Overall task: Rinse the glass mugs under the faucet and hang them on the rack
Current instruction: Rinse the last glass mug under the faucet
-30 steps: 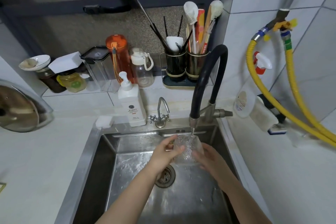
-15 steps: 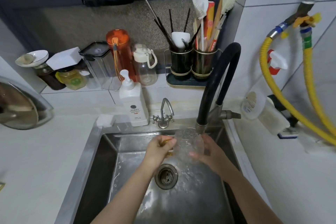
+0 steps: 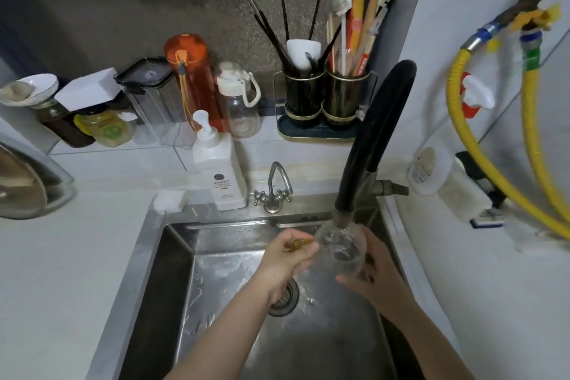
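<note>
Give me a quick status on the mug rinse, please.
Left grip pinching handle, right grip cupping mug. Mug right under faucet, over sink. Nothing in the way.

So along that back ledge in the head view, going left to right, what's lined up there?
White dish → yellow jar → clear black-lidded container → orange bottle → clear white-capped bottle → two black utensil holders.

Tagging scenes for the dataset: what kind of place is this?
A home kitchen, most likely: a steel sink with a black faucet, a soap bottle and a utensil holder on the tiled ledge.
</note>
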{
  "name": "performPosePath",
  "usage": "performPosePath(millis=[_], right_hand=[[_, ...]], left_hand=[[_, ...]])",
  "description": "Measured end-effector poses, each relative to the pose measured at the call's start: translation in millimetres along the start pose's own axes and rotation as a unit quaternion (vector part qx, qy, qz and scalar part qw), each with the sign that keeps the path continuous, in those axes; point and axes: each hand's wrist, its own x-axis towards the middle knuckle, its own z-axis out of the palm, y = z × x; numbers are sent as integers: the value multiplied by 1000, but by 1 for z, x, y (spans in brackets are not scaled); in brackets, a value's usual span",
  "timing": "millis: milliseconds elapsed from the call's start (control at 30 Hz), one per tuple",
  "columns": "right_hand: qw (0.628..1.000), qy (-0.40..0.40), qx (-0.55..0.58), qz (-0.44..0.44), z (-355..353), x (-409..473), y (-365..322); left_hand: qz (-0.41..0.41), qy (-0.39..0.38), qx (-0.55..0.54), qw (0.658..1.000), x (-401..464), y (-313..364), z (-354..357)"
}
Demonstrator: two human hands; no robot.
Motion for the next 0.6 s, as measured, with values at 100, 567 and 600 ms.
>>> performPosePath(millis=[100,567,600], right_hand=[[999,32,-22,-27,12,-3,3],[961,59,-263,-54,21,0,14],[942,53,-309,-117,20,5,11]], left_hand=[[20,12,2,1000,0,-6,-8],[45,58,94,993,9,18,-6],[56,57,120,990,10,26,-6]])
